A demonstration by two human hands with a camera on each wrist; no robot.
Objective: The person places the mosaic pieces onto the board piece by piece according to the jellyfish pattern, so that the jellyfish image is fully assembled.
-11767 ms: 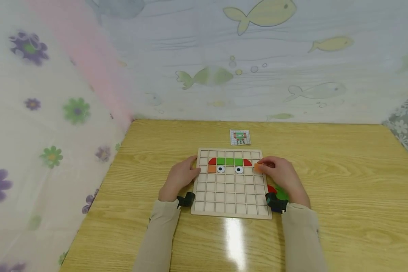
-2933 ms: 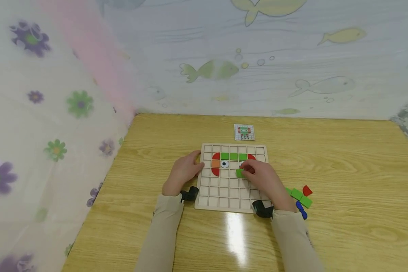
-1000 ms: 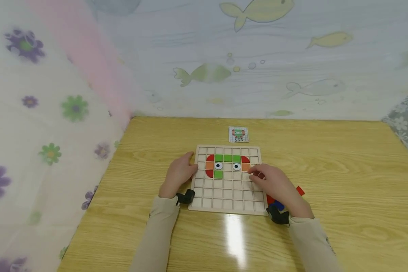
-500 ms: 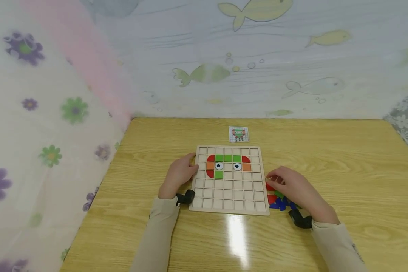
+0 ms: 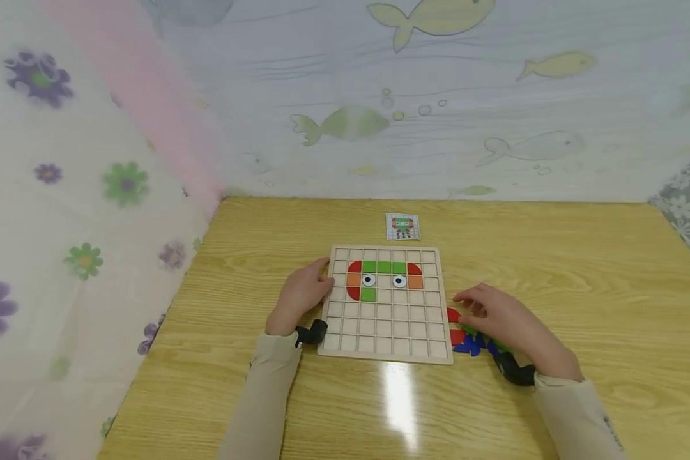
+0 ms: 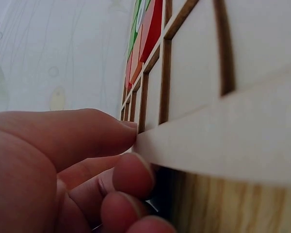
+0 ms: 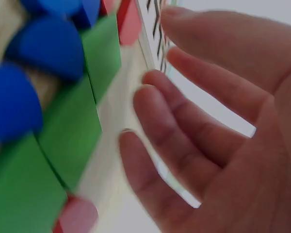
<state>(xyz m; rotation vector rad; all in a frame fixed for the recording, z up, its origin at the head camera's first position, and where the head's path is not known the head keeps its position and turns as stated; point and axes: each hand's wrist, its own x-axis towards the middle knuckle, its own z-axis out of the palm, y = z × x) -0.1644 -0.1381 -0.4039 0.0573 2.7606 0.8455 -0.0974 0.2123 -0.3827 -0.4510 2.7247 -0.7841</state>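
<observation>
A square wooden grid board [image 5: 391, 327] lies on the table. My left hand [image 5: 300, 297] holds its left edge; in the left wrist view the thumb [image 6: 99, 133] is against the rim and several fingers are bent beneath. On the board sit red rounded tiles [image 5: 354, 292], orange squares [image 5: 415, 282], green squares [image 5: 384, 267] and two eye discs [image 5: 399, 281]. My right hand [image 5: 497, 316] hovers right of the board with loosely bent fingers, holding nothing. Beside and partly under it are loose red tiles [image 5: 457, 337], blue rounded tiles [image 7: 48, 48] and green squares [image 7: 70, 133].
A small picture card [image 5: 403, 227] with a gridded figure lies behind the board. The wooden table [image 5: 609, 287] runs up to a fish-patterned cloth [image 5: 466, 115] at the back and a flowered cloth [image 5: 86, 262] at the left.
Since the oldest frame, an orange square, a red tile and a green square have been laid on the board. My right hand has moved right, off the board to the loose tiles; the left stays.
</observation>
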